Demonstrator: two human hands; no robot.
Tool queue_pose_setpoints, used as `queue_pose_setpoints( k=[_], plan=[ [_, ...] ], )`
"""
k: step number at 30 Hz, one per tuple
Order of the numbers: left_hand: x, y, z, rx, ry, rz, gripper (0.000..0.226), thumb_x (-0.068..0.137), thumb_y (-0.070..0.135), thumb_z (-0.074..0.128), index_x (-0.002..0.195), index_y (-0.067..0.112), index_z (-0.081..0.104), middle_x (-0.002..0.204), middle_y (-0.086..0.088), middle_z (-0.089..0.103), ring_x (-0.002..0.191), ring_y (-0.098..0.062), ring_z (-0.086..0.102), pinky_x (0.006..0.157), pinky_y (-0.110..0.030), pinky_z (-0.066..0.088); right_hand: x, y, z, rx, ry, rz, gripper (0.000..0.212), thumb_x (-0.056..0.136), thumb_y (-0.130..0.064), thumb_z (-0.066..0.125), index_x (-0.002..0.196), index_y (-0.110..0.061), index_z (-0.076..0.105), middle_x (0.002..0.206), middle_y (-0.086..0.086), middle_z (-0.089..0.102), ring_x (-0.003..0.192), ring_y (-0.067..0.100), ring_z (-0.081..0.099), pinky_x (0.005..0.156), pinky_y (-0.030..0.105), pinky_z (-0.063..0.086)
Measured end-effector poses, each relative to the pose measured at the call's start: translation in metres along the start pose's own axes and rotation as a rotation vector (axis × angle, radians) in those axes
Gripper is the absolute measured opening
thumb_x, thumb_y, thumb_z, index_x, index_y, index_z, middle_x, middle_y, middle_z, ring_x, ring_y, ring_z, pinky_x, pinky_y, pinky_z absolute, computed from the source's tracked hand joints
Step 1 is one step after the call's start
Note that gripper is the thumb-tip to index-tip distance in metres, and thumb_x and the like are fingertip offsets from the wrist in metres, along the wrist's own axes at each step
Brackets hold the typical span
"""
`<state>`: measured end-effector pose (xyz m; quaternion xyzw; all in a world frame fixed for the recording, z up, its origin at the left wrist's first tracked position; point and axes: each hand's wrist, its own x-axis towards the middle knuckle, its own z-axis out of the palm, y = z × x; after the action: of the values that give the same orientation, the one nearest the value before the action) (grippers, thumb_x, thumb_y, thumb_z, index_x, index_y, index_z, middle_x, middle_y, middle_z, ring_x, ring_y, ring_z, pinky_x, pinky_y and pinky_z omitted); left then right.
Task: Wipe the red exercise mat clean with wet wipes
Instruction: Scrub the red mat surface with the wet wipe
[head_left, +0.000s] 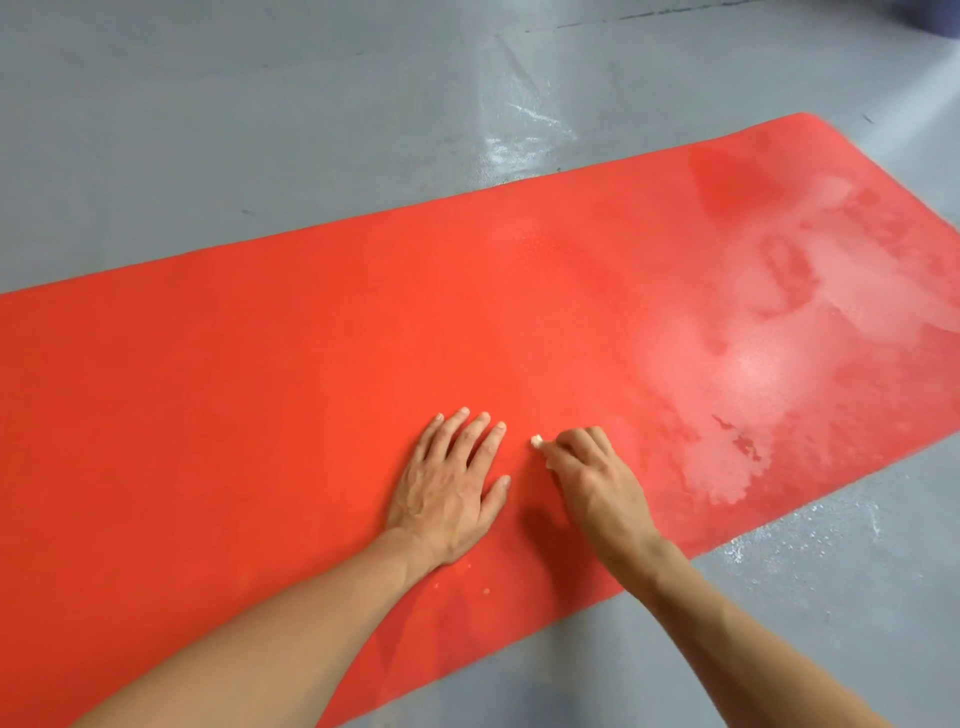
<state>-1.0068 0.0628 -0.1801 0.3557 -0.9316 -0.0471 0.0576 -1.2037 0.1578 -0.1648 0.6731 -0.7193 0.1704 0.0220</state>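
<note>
1. On the grey floor (208, 130) lay the red exercise mat (260, 364), spread flat, its right part wet and shiny.
2. Left hand (449, 478) was flat, fingers straight, pressing the mat, likely to stop it sliding.
3. Right hand (592, 467) was curled, pinching a small white wet wipe (536, 442) against the mat, probably scrubbing a spot.

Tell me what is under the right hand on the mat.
Only a small white tip of a wipe shows past the curled right hand. The rest is covered, as is the red mat beneath.
</note>
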Motion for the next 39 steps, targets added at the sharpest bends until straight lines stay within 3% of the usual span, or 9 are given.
queue_pose_setpoints(
  k=[5, 7, 11, 17, 23, 29, 31, 35, 39],
  plan=[
    [0.001, -0.001, -0.001, 0.007, 0.005, -0.008, 0.065, 0.101, 0.053, 0.038, 0.157, 0.02, 0.046, 0.157, -0.004, 0.049, 0.152, -0.027, 0.034, 0.127, -0.049, 0.025, 0.03, 0.032, -0.003, -0.003, 0.177, 0.581, 0.02, 0.097, -0.01, 0.058, 0.104, -0.01, 0.077, 0.094, 0.009, 0.058, 0.093, 0.031, 0.049, 0.079, 0.042, 0.048],
    [0.0, 0.001, -0.001, 0.003, -0.002, -0.009, 0.065, 0.101, 0.053, 0.039, 0.156, 0.02, 0.047, 0.157, -0.004, 0.049, 0.152, -0.027, 0.035, 0.126, -0.049, 0.025, 0.026, -0.004, 0.006, 0.067, 0.16, 0.518, 0.027, 0.097, -0.019, 0.05, 0.101, -0.01, 0.075, 0.093, 0.007, 0.058, 0.093, 0.028, 0.048, 0.079, 0.037, 0.045],
    [0.001, 0.001, -0.001, 0.005, 0.006, -0.001, 0.065, 0.101, 0.052, 0.041, 0.156, 0.019, 0.047, 0.157, -0.004, 0.05, 0.151, -0.028, 0.036, 0.126, -0.05, 0.026, 0.009, -0.011, 0.005, 0.06, 0.011, 0.009, 0.033, 0.098, -0.021, 0.051, 0.123, -0.011, 0.07, 0.099, 0.005, 0.058, 0.093, 0.026, 0.051, 0.081, 0.034, 0.048],
    [0.002, 0.001, -0.003, 0.007, 0.0, -0.007, 0.065, 0.101, 0.053, 0.04, 0.156, 0.019, 0.047, 0.157, -0.004, 0.05, 0.151, -0.028, 0.036, 0.126, -0.05, 0.026, 0.042, 0.017, 0.004, 0.067, 0.205, 0.619, 0.017, 0.098, -0.013, 0.06, 0.098, -0.009, 0.077, 0.089, 0.007, 0.057, 0.091, 0.03, 0.051, 0.075, 0.033, 0.038],
    [0.002, 0.0, -0.001, -0.005, 0.025, 0.0, 0.063, 0.099, 0.052, 0.044, 0.153, 0.019, 0.052, 0.152, -0.004, 0.054, 0.147, -0.028, 0.042, 0.123, -0.05, 0.032, 0.027, -0.022, 0.011, 0.122, 0.025, 0.024, 0.024, 0.098, -0.016, 0.059, 0.118, -0.01, 0.071, 0.095, 0.003, 0.056, 0.091, 0.023, 0.05, 0.079, 0.031, 0.047],
    [0.037, -0.018, -0.012, -0.013, 0.073, -0.006, 0.058, 0.1, 0.053, 0.042, 0.144, 0.019, 0.059, 0.143, -0.006, 0.059, 0.134, -0.032, 0.052, 0.114, -0.046, 0.038, 0.057, 0.017, 0.011, 0.098, 0.22, 0.607, 0.026, 0.097, -0.018, 0.053, 0.1, -0.008, 0.077, 0.091, 0.007, 0.058, 0.092, 0.029, 0.049, 0.077, 0.035, 0.043],
    [0.054, -0.029, -0.011, -0.011, 0.057, -0.029, 0.064, 0.101, 0.053, 0.038, 0.152, 0.018, 0.051, 0.153, -0.007, 0.052, 0.145, -0.031, 0.043, 0.123, -0.049, 0.03, 0.057, -0.02, 0.018, 0.187, 0.209, 0.53, 0.033, 0.099, -0.025, 0.046, 0.095, -0.009, 0.074, 0.09, 0.006, 0.059, 0.092, 0.028, 0.051, 0.078, 0.035, 0.045],
    [0.061, -0.037, -0.001, 0.007, -0.012, -0.023, 0.069, 0.103, 0.056, 0.031, 0.16, 0.018, 0.04, 0.163, -0.004, 0.041, 0.156, -0.027, 0.027, 0.128, -0.049, 0.02, 0.049, -0.01, 0.022, 0.104, 0.051, 0.043, 0.025, 0.098, -0.011, 0.064, 0.122, -0.01, 0.07, 0.1, 0.006, 0.06, 0.094, 0.027, 0.052, 0.081, 0.033, 0.049],
    [0.06, -0.037, -0.002, 0.014, -0.011, -0.027, 0.067, 0.103, 0.053, 0.033, 0.159, 0.018, 0.041, 0.162, -0.003, 0.042, 0.156, -0.026, 0.027, 0.128, -0.048, 0.02, 0.079, 0.041, 0.017, 0.039, 0.184, 0.508, 0.013, 0.096, -0.009, 0.065, 0.103, -0.008, 0.076, 0.095, 0.01, 0.059, 0.093, 0.032, 0.05, 0.079, 0.039, 0.048]
  ],
)
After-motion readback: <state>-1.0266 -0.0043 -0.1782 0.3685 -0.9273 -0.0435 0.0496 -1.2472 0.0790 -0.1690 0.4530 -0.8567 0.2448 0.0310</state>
